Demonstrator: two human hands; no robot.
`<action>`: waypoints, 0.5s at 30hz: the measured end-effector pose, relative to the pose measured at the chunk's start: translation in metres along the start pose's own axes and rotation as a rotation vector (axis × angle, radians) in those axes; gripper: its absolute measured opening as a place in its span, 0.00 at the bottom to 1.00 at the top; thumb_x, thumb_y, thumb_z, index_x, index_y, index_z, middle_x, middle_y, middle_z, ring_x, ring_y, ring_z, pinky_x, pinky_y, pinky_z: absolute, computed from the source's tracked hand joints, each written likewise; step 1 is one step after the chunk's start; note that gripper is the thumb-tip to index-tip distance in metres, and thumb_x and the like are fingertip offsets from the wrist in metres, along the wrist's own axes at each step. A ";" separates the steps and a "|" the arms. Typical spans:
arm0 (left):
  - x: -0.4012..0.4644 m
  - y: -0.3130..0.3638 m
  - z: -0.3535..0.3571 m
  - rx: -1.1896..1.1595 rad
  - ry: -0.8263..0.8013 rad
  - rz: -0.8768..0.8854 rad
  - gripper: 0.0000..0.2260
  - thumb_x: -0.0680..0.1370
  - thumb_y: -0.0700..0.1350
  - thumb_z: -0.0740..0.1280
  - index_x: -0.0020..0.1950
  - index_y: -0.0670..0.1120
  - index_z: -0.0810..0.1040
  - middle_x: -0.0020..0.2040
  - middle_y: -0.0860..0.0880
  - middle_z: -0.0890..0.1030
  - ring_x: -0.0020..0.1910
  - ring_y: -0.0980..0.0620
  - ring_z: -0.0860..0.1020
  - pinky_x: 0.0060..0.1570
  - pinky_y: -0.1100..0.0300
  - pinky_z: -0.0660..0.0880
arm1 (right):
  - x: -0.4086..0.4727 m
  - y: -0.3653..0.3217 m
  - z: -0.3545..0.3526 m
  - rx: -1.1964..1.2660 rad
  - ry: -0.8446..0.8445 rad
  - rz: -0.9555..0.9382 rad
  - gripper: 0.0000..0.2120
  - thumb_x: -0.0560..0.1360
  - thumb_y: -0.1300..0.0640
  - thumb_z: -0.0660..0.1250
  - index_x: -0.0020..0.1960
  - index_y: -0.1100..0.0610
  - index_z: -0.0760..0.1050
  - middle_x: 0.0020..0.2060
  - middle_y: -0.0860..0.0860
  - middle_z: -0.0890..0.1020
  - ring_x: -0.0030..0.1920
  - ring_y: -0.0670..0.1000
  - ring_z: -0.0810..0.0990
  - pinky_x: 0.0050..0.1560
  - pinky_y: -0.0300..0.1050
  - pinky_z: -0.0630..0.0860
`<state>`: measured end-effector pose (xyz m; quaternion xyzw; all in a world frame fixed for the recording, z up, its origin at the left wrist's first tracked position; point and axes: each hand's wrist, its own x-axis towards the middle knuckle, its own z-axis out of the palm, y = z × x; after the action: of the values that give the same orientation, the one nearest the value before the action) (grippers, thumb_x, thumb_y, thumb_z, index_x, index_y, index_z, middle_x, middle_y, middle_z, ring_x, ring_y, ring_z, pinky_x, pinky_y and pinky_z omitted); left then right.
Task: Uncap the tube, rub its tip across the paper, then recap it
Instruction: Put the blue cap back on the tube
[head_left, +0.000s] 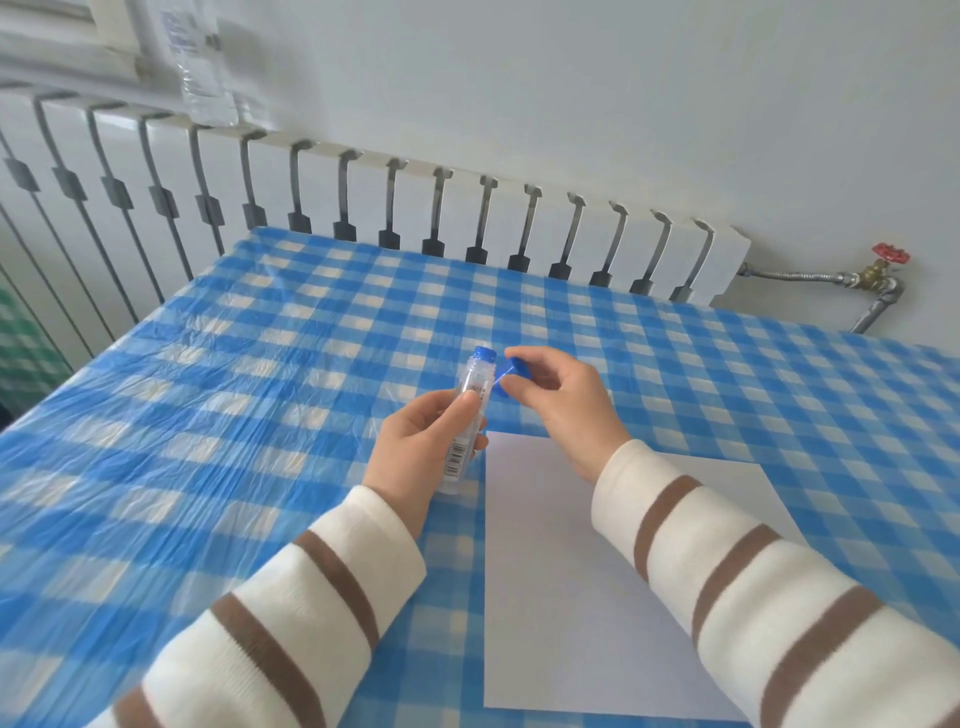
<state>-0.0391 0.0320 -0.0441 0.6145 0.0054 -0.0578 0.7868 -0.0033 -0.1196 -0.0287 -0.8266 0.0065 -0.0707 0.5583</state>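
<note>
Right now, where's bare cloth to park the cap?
Bare tablecloth lies between the hands and the radiator, and left of the tube, and right of the paper. It is crowded at center: left hand grips the tube, right hand pinches the cap.

Tube: clear plastic cylinder (467, 410) with barcode label and blue tip, uncapped, near upright above the tabletop.
Cap: small blue plastic cap (506, 373), off, just beside the tip.
Paper: white sheet (561, 571), flat on tabletop.

The paper (571, 571) lies on the table (208, 415), the radiator (363, 208) behind, the valve (883, 265) at its right
</note>
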 end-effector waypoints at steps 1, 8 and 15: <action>0.000 0.000 0.000 0.002 0.000 -0.005 0.08 0.75 0.51 0.66 0.48 0.50 0.81 0.40 0.50 0.81 0.36 0.56 0.81 0.37 0.62 0.75 | -0.001 -0.001 -0.003 0.029 0.001 -0.017 0.11 0.74 0.60 0.70 0.53 0.46 0.78 0.52 0.49 0.81 0.55 0.52 0.81 0.61 0.49 0.76; -0.002 0.003 0.001 0.024 -0.002 -0.036 0.09 0.73 0.53 0.67 0.48 0.51 0.80 0.44 0.48 0.81 0.39 0.53 0.80 0.39 0.60 0.75 | -0.007 -0.010 -0.025 0.056 -0.109 -0.096 0.16 0.77 0.61 0.67 0.61 0.45 0.75 0.54 0.52 0.79 0.50 0.51 0.83 0.56 0.47 0.80; -0.002 0.004 0.002 0.043 -0.006 -0.065 0.11 0.72 0.55 0.68 0.48 0.50 0.81 0.44 0.47 0.81 0.39 0.52 0.79 0.37 0.61 0.75 | -0.010 -0.013 -0.028 0.153 -0.056 -0.125 0.09 0.76 0.61 0.68 0.52 0.49 0.77 0.46 0.44 0.83 0.44 0.40 0.81 0.43 0.35 0.77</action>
<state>-0.0408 0.0308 -0.0395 0.6307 0.0218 -0.0853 0.7710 -0.0180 -0.1391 -0.0074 -0.7820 -0.0664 -0.0825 0.6143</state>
